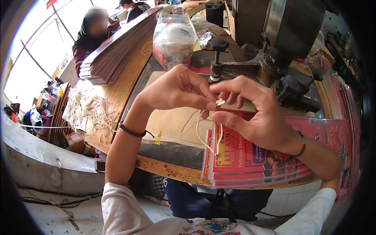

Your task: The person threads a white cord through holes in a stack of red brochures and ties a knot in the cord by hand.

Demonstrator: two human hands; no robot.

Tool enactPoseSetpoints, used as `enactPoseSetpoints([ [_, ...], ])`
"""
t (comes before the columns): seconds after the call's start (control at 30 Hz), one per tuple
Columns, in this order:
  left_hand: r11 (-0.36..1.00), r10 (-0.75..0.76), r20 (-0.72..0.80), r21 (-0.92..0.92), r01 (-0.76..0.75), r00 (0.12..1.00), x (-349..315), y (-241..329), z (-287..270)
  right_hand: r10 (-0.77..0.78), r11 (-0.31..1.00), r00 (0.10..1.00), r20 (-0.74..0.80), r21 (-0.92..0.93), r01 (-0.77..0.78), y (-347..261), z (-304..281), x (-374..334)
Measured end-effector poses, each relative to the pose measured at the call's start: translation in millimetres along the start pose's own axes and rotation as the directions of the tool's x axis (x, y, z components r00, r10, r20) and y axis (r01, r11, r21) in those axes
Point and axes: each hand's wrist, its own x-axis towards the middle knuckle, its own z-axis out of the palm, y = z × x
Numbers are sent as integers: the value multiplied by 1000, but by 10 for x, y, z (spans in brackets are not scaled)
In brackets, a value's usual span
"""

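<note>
My left hand (pixel 180 91) pinches a white cord (pixel 198 131) between thumb and fingers, at a bunched knot (pixel 220 102). My right hand (pixel 256 113) is curved around the same knot from the other side, its thumb apart from its fingers; whether a fingertip touches the cord is hard to make out. Below the hands the cord hangs in a loop down to a metal eyelet (pixel 217 155) in the corner of a red laminated printed card (pixel 246 164). This card lies on top of a stack of similar ones, partly under my right forearm.
A heavy metal press (pixel 270 58) with black knobs stands behind my right hand. Loose white cords (pixel 92 107) pile up at the table's left. Farther back are a tall stack of boards (pixel 113 51) and a filled plastic bag (pixel 174 39). Another person (pixel 92 33) sits beyond.
</note>
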Motion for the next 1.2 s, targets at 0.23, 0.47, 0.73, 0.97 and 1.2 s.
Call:
enactPoseSetpoints([
  [0.23, 997, -32, 76, -68, 37, 997, -11, 9, 5, 35, 999, 999, 17, 40, -36, 91, 14, -19],
  [0.47, 994, -43, 111, -91, 53, 993, -13, 36, 31, 59, 998, 998, 19, 8, -59, 50, 5, -12],
  [0.73, 971, 76, 45, 222, -84, 996, -1, -8, -10, 66, 997, 998, 21, -38, -65, 107, 79, -24],
  [0.97, 951, 32, 8, 306, -33, 999, -21, 89, 20, -121, 892, 990, 71, -429, 140, 33, 122, 2],
  [1.2, 925, 129, 54, 353, -140, 990, -16, 72, 50, -142, 882, 984, 107, -438, 175, 20, 109, 2],
])
